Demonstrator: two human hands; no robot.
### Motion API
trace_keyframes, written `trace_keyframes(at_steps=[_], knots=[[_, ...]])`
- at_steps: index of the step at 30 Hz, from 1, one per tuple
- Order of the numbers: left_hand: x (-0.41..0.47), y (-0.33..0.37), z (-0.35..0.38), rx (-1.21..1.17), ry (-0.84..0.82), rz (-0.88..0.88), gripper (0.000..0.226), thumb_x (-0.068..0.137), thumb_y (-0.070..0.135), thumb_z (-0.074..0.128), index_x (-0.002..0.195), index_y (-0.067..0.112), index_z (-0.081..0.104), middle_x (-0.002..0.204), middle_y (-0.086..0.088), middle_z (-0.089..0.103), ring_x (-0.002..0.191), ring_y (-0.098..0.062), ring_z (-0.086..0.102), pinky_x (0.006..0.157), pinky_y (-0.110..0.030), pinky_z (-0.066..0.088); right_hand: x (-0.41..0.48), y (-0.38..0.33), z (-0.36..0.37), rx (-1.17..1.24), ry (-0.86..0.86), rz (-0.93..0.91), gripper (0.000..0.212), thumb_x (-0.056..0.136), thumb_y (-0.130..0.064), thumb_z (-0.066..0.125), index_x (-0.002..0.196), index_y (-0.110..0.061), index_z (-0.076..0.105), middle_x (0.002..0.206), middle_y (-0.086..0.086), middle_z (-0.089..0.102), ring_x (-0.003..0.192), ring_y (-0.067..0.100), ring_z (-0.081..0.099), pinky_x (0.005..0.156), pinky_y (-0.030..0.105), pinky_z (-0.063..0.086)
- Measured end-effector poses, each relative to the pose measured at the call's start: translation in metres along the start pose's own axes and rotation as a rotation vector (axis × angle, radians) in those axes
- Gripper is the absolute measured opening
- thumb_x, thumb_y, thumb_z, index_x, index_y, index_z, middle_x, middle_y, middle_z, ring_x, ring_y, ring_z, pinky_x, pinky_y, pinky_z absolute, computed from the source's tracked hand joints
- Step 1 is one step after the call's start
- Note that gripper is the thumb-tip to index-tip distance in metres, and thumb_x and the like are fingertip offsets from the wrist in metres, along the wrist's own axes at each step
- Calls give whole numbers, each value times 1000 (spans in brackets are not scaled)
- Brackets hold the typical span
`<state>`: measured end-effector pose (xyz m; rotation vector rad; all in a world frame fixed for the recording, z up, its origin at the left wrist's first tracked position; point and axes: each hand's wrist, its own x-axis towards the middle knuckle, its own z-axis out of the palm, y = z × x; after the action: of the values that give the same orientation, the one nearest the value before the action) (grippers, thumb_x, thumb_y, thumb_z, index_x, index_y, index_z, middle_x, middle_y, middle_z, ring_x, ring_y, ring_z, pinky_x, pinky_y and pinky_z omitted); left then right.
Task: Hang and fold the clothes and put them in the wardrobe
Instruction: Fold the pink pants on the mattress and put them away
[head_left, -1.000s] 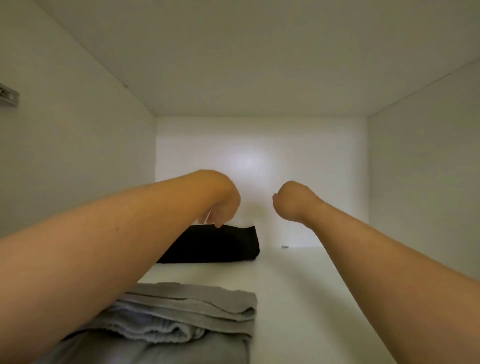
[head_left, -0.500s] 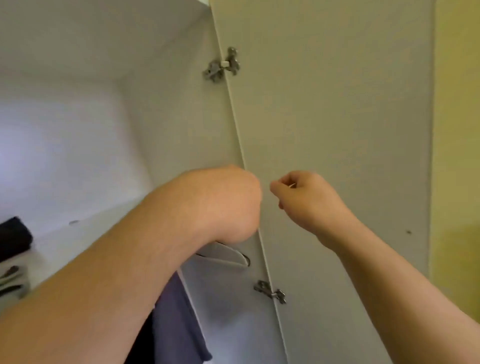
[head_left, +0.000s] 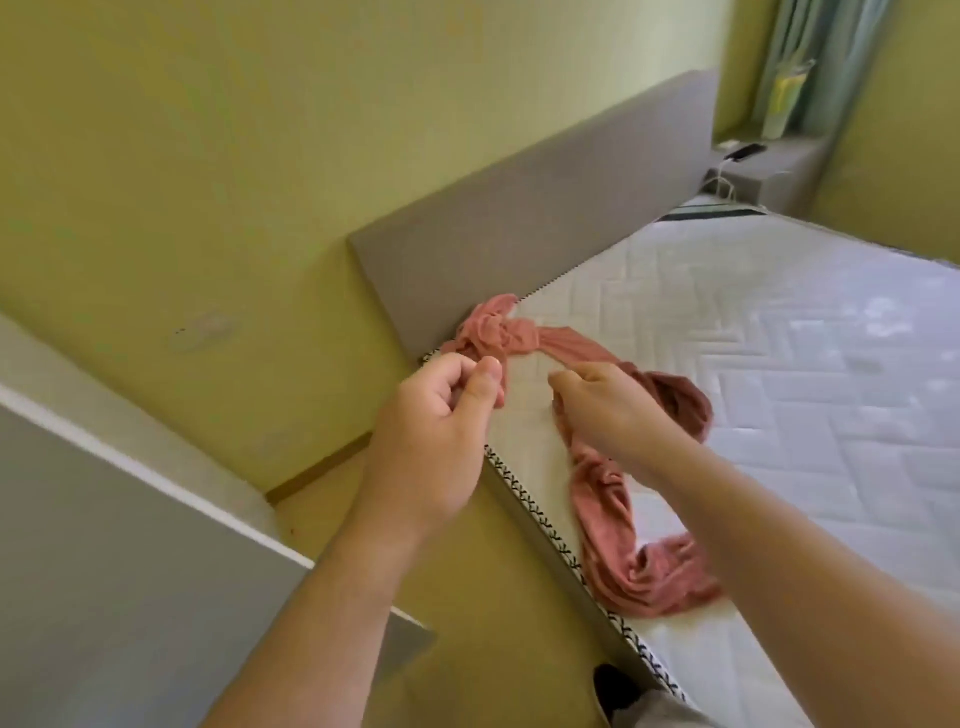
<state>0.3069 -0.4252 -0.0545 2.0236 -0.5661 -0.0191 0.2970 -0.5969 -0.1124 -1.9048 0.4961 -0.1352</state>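
Soft daylight, even brightness, faint shadows, slight motion blur, wide-angle edge distortion

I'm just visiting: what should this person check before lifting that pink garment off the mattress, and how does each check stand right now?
1. Garment within reach: ok. The pink garment lies on the mattress, right by both hands.
2. Garment flat enough to fold: not ok. It is twisted like a rope and bunched near the headboard.
3. Safe from sliding off: cannot tell. It lies along the mattress edge.
4. Left hand grip: cannot tell. Its curled fingers are at the bunched end, but contact is hidden.
5. Right hand grip: cannot tell. It is over the garment's middle, fingertips hidden.
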Motion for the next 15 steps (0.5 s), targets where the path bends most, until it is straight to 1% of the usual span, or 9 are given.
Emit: trace_keyframes(at_steps=[1,3,5,7,8,9,11,12,15], knots=[[15,-12,26,9,-53,-38,34,93,50,50,70,27,59,49,8,45,47,-13,38,50,-30,31,8,27,-15,-16,9,68,34,95,-25,44,65,-12,52,60,-1,53,57,16,47,56,28,34],[42,-39,75,62,-157,-112,36,98,43,54,67,26,59,47,9,44,46,-11,37,50,-30,29,24,76,-40,-29,22,193,34,92,-23,44,59,-16,47,54,-6,50,54,14,45,52,27,32],[63,-70,120,161,-248,-163,36,99,34,55,67,20,61,48,8,47,45,-10,39,50,-30,30,37,118,-57,-17,44,314,33,91,-20,43,58,-17,41,53,-7,46,51,14,42,45,23,30],[77,-97,159,246,-351,-225,35,100,31,55,72,13,64,52,5,51,49,-14,44,52,-32,31,46,148,-69,-1,61,402,33,91,-15,42,57,-16,40,47,-8,42,46,12,40,37,20,27],[82,-108,175,281,-405,-260,35,100,31,55,74,11,65,53,4,52,52,-17,46,53,-32,32,50,162,-71,-7,51,435,34,91,-13,42,57,-15,41,45,-8,42,45,10,41,37,21,27],[88,-120,188,311,-456,-303,34,100,31,55,75,10,66,55,3,53,54,-19,47,53,-32,33,55,174,-72,-20,25,472,33,92,-12,41,58,-13,44,47,-6,44,47,10,43,41,23,28],[102,-144,209,335,-541,-402,33,100,31,56,72,16,65,56,3,55,54,-18,48,54,-31,34,63,197,-67,-38,-16,566,32,94,-15,42,64,-11,48,59,0,49,56,15,45,51,28,31],[109,-156,218,333,-575,-445,32,99,30,56,71,19,63,58,2,56,54,-17,48,55,-31,35,67,207,-62,-22,-24,610,32,95,-17,43,64,-13,50,62,1,50,58,16,45,53,28,32],[132,-196,241,339,-644,-532,30,98,30,56,70,22,62,66,0,62,61,-19,54,60,-30,40,83,231,-43,11,-26,684,30,97,-21,43,70,-13,55,70,4,57,60,16,50,54,27,35]])
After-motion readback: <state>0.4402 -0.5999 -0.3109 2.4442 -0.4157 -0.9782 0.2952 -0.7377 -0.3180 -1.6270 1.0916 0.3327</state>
